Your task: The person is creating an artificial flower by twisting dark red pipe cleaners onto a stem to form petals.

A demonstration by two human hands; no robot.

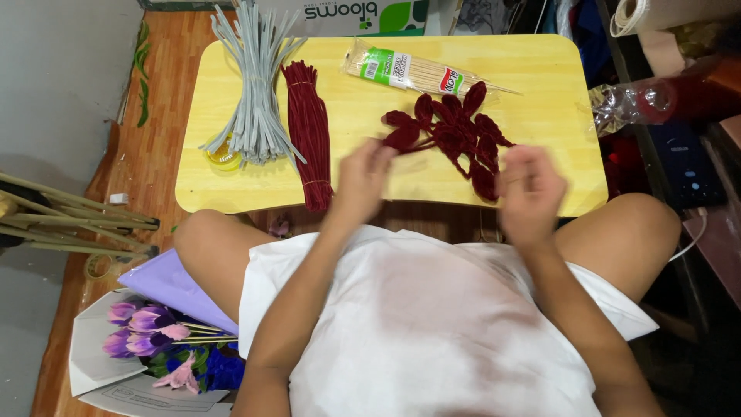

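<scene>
Over yellow table (540, 69), left hand (363, 179) pinching petal (403, 137)

Dark red petal cluster (455, 131) is pinched at one loop by left hand (363, 177); right hand (531, 193) is held open just beside it, above yellow table (540, 69).

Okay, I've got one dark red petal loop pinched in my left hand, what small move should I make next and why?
Probably bring the right hand in to take a second loop from the petal pile. The left hand pinches a petal loop at the pile's edge, while the right hand hovers open and empty beside it.
</scene>
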